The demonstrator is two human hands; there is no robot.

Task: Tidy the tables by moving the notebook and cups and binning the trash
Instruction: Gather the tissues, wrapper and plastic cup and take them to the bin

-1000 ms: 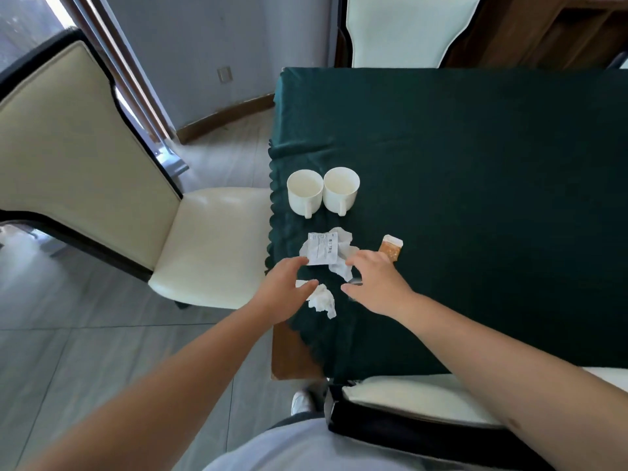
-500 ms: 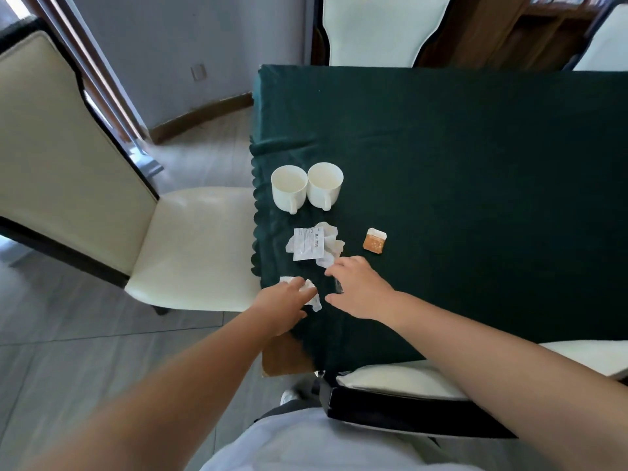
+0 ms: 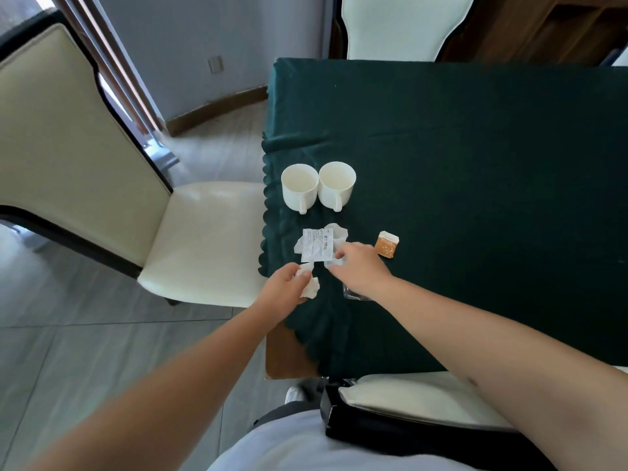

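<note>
Two white cups (image 3: 299, 187) (image 3: 337, 184) stand side by side near the left edge of the green-clothed table (image 3: 475, 171). In front of them lies a printed white wrapper (image 3: 316, 245) over crumpled tissue (image 3: 337, 233). My left hand (image 3: 287, 286) is shut on a small crumpled white tissue (image 3: 311, 289) at the table's edge. My right hand (image 3: 361, 269) rests beside it, fingertips pinching a clear bit of wrapper at the printed wrapper's near corner. A small orange packet (image 3: 386, 244) lies just right of my right hand. No notebook is in view.
A cream chair (image 3: 190, 239) stands left of the table, another (image 3: 401, 25) at its far end, and a third (image 3: 418, 399) right below my right arm. A clear plastic piece (image 3: 353, 294) shows under my right wrist. Grey tiled floor lies to the left.
My left hand has closed on the small tissue and lifted it slightly. My right hand has moved forward to the near corner of the printed wrapper.
</note>
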